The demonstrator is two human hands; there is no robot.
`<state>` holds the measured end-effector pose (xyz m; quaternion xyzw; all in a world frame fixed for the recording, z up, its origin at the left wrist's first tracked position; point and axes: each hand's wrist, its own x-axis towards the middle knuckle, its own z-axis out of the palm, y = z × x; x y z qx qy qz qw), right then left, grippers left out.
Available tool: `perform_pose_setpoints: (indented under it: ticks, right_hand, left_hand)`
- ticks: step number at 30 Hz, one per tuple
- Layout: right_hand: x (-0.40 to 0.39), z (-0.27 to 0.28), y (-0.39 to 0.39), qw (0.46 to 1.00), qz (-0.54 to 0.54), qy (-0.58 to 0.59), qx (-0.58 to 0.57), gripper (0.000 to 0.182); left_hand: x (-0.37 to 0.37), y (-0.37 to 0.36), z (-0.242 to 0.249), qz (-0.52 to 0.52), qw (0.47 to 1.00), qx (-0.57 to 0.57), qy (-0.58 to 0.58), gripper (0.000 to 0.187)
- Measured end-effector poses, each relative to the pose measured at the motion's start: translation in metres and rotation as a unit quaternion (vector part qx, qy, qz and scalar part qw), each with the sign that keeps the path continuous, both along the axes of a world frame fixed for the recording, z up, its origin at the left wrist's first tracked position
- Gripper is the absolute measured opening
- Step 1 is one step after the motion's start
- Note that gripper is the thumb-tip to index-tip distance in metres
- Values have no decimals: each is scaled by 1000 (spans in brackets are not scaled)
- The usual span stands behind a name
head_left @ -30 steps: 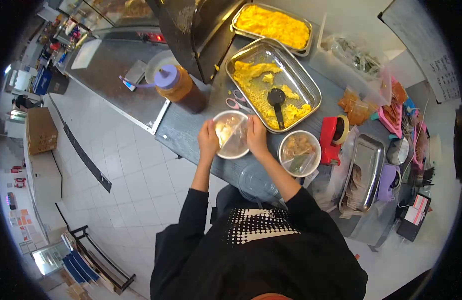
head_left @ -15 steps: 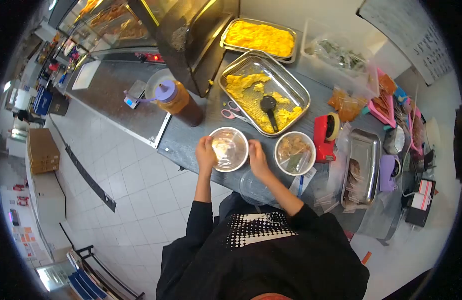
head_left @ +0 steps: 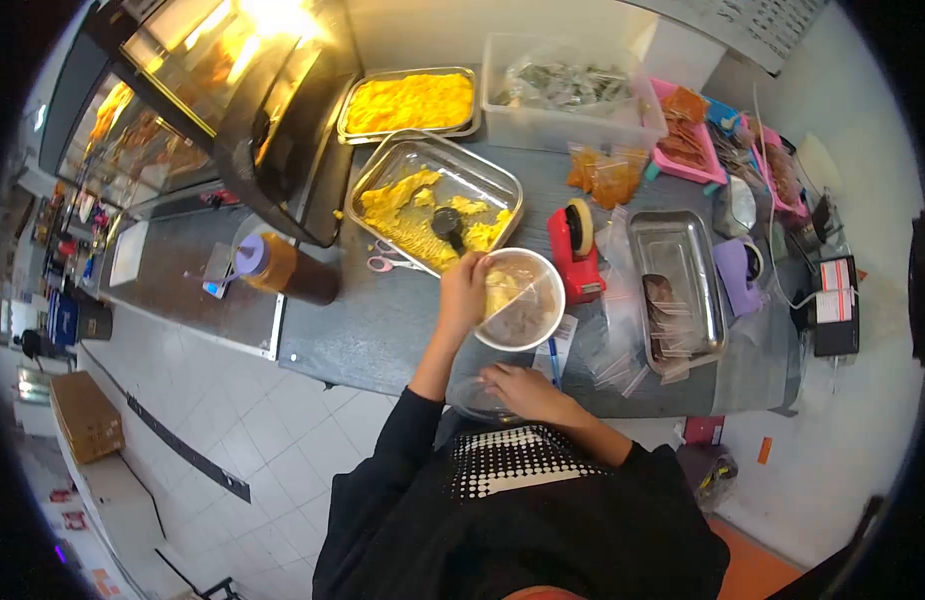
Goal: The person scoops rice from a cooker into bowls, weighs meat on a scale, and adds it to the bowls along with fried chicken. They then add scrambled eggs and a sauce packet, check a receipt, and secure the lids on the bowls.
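Observation:
My left hand [head_left: 464, 295] grips the left rim of a round white bowl [head_left: 519, 300]. Through its clear cover I make out yellow and brownish food. Whether a second bowl sits underneath is hidden. Close to the table's front edge, my right hand [head_left: 527, 390] has its fingers closed on the rim of a clear plastic lid [head_left: 470, 400]. Behind the bowl stands a metal tray [head_left: 492, 180] with some yellow mash and a black scoop [head_left: 448, 226]. Pink-handled scissors [head_left: 382, 262] lie beside that tray.
A red tape dispenser [head_left: 576, 262] stands right of the bowl, near a blue pen [head_left: 554, 360]. A sauce bottle [head_left: 292, 270] is at left. Farther back are a full yellow tray [head_left: 410, 102] and a plastic bin [head_left: 572, 125]. Another metal tray [head_left: 677, 240] sits at right.
My view has turned to the right. The lidded bowl moved right to where the other bowl stood, held by my left hand alone. My right hand let go and went down to the clear lid.

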<state>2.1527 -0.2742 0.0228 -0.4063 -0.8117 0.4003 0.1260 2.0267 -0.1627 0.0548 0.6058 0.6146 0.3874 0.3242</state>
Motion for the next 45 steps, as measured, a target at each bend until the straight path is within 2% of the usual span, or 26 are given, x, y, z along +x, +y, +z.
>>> perform_pose_setpoints:
  ticks: [4, 5, 6, 7, 9, 10, 12, 13, 16, 18, 19, 23, 24, 26, 27, 29, 31, 32, 35, 36, 38, 40, 41, 43, 44, 45]
  right_hand:
    - [56, 44, -13, 988, -86, 92, -87, 12]
    - [74, 48, -17, 981, -133, 111, -85, 14]
    - [93, 49, -22, 971, -182, 131, -82, 17]
    - [115, 44, -29, 940, -254, 203, -104, 19]
    - [158, 40, -43, 843, -403, 343, -102, 24]
    - [176, 43, -48, 778, -475, 406, -74, 27]
    - [207, 47, -57, 645, -627, 437, 4, 32]
    - [225, 48, -63, 565, -691, 448, 50, 35]
    - [285, 51, -76, 538, -715, 437, 88, 43]
    - [335, 55, -78, 557, -719, 405, 94, 51]
    - [364, 58, -74, 569, -714, 394, 107, 51]
    - [513, 72, -26, 570, -697, 369, 231, 49]
    - [540, 98, -11, 603, -660, 352, 277, 35]
    - [662, 93, 20, 518, -704, 285, 392, 25]
    - [715, 99, 22, 566, -728, 134, 364, 30]
    - [748, 116, 42, 524, -763, 215, 312, 34]
    - [734, 128, 69, 476, -752, 341, 302, 38]
    - [711, 133, 78, 487, -731, 360, 314, 41]
    - [566, 142, 75, 665, -604, 257, 356, 31]
    - [547, 123, 70, 783, -514, 204, 285, 20]
    - [453, 79, 53, 844, -334, 412, 75, 13]
    - [368, 53, 27, 916, -172, 350, -91, 30]
    - [335, 45, 14, 886, -140, 390, -209, 42]
    - [285, 23, -3, 752, -143, 547, -339, 41]
    - [282, 16, -1, 785, -205, 503, -297, 40]
    - [280, 11, 1, 811, -266, 456, -253, 38]
  left_hand:
    - [9, 9, -15, 11, 999, -8, -46, 27]
    - [7, 10, -14, 4, 995, -78, -62, 29]
    - [5, 11, -20, 4, 992, -21, -126, 31]
    - [3, 8, -30, 4, 981, 30, -192, 33]
    - [2, -10, -47, 169, 928, 44, -331, 34]
    - [4, -28, -37, 219, 924, 67, -307, 32]
    - [1, -66, -77, 322, 898, 96, -283, 28]
    - [1, -89, -97, 300, 918, 55, -252, 29]
    - [38, -142, -119, 118, 976, -15, -183, 28]
    - [51, -158, -148, -31, 999, 9, 34, 28]
    - [73, -156, -119, -79, 987, 57, 127, 29]
    - [123, -146, -94, -54, 991, 1, 119, 31]
    - [127, -143, -98, -49, 990, -3, 132, 30]
    - [132, -140, -101, -38, 986, -14, 163, 28]
    - [137, -138, -97, -26, 986, -47, 160, 24]
    - [144, -135, -93, -27, 985, -66, 157, 18]
    - [148, -136, -84, -15, 981, -46, 185, 17]
    - [158, -137, -78, 12, 976, -44, 213, 19]
    - [186, -143, -41, 64, 935, -41, 346, 22]
    - [193, -146, -27, 75, 929, -35, 361, 24]
    - [207, -148, 1, 96, 932, 76, 342, 29]
    - [224, -148, 27, 65, 970, 114, 203, 32]
    - [230, -152, 28, 48, 990, 84, 105, 33]
    - [243, -151, 28, -55, 996, 56, 46, 33]
    - [248, -146, 24, -101, 994, 30, 20, 34]
    - [251, -139, 13, -40, 997, 11, -66, 34]
